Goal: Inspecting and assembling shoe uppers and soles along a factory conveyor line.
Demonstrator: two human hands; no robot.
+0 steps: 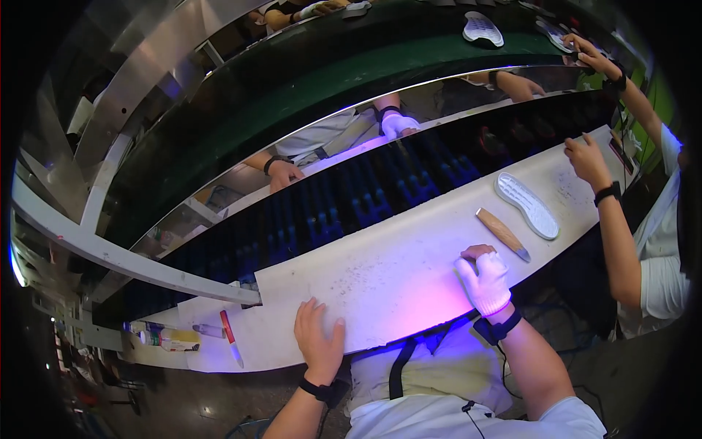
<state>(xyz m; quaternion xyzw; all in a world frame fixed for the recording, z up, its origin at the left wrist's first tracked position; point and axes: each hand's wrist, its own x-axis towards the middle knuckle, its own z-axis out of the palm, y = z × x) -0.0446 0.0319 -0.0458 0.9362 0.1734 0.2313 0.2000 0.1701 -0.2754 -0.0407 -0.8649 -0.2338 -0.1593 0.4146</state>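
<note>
My left hand point(319, 340), bare with a dark band at the wrist, rests on the near edge of the white work surface point(380, 293). Its fingers are stretched and the thumb stands apart; it holds nothing. My right hand point(484, 279) wears a white glove that leaves the fingertips bare. It lies on the surface in violet light, thumb spread and fingers slightly bent, with nothing visible in it. Just beyond it, apart from the fingers, lies a wooden-handled tool point(502, 234) with a grey tip. A white shoe sole point(528, 205) lies behind that tool.
A red-and-white pen-like tool point(232, 338) and a bottle point(170, 339) lie at the left end. A grey metal bar point(131, 260) crosses there. Beyond a reflective panel point(329, 139), a green conveyor belt point(380, 69) carries soles point(483, 29). A co-worker's hands point(587, 162) reach in from the right.
</note>
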